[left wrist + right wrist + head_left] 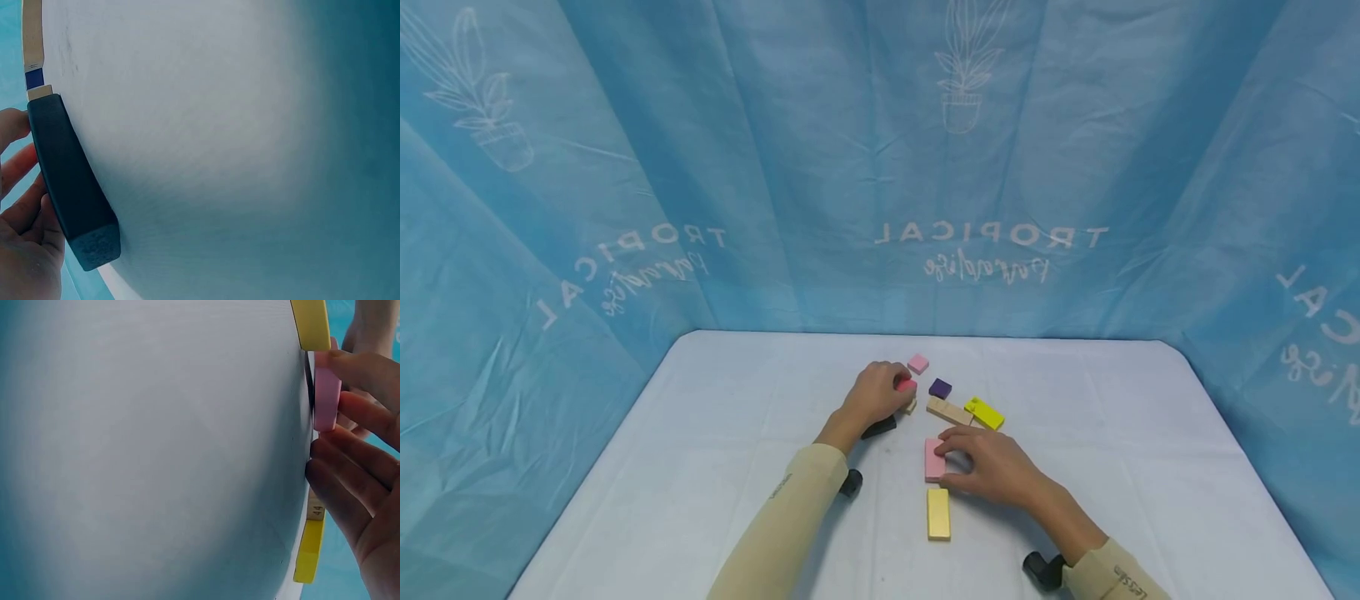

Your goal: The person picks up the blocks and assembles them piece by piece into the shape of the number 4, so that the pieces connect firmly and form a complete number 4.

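My left hand [874, 393] pinches a small red block [907, 386] between thumb and fingers, towards the back of the table. Under its wrist lies a black block [880, 427], which looms large beside the fingers in the left wrist view [72, 181]. A small pale wooden block [909, 407] shows partly below the fingertips. My right hand [996, 467] holds a flat pink block [934, 461] on the table, thumb at its near end and fingers at the far end and on top. In the right wrist view the pink block [327, 397] stands between thumb and fingers.
A light yellow block [938, 515] lies just nearer than the pink one. Farther back are a wooden block [949, 411], a bright yellow block [984, 413], a dark purple block [940, 388] and a small pink block [918, 363]. Blue curtains [820, 167] surround the white table [737, 400].
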`<move>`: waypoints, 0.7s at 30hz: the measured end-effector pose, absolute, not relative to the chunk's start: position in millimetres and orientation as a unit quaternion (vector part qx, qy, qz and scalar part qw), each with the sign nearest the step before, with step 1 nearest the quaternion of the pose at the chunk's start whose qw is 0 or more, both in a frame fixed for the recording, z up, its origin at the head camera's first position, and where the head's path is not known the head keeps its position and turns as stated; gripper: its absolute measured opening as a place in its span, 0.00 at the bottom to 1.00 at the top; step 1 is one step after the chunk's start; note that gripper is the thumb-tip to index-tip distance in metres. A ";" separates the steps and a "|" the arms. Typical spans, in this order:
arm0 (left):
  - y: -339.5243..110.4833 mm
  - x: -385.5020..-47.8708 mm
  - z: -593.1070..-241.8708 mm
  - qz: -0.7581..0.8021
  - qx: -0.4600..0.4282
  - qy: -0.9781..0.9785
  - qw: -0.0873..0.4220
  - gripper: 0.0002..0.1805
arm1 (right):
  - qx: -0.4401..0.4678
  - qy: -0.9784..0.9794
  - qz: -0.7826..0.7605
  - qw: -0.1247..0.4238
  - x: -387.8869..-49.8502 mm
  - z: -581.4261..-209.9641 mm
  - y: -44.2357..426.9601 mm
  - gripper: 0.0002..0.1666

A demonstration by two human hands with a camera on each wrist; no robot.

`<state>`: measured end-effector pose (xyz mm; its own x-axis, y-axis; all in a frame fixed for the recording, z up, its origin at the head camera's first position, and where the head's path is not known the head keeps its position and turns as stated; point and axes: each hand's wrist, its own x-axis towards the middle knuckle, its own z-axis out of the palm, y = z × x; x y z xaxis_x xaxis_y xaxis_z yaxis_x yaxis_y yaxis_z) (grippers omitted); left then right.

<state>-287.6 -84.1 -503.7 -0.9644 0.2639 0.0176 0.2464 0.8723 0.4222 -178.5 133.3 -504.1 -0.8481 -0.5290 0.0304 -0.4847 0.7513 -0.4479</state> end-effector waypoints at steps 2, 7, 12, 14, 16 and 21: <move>-83.7 -286.9 -503.2 0.217 0.130 0.967 0.021 0.18 | -0.273 0.935 -0.221 0.053 -177.9 -504.1 134.0 0.22; -82.8 -286.3 -502.8 0.217 0.124 0.968 0.023 0.18 | -0.281 0.934 -0.212 0.055 -177.4 -504.4 133.8 0.23; -83.2 -286.6 -502.5 0.216 0.123 0.968 0.025 0.18 | -0.288 0.934 -0.202 0.057 -177.3 -504.2 132.4 0.21; -83.5 -286.6 -502.4 0.216 0.124 0.968 0.025 0.18 | -0.293 0.933 -0.200 0.056 -176.3 -503.6 132.3 0.21; -83.7 -286.5 -502.4 0.216 0.127 0.968 0.022 0.18 | -0.301 0.931 -0.198 0.050 -174.3 -502.0 132.6 0.20; -83.8 -286.2 -502.5 0.220 0.130 0.967 0.020 0.18 | -0.325 0.924 -0.197 0.035 -166.0 -497.2 133.8 0.20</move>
<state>-286.2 -83.8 -502.5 -0.9652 0.2610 0.0184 0.2433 0.8695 0.4298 -166.0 133.8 -497.2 -0.7857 -0.6154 0.0636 -0.5879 0.7108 -0.3861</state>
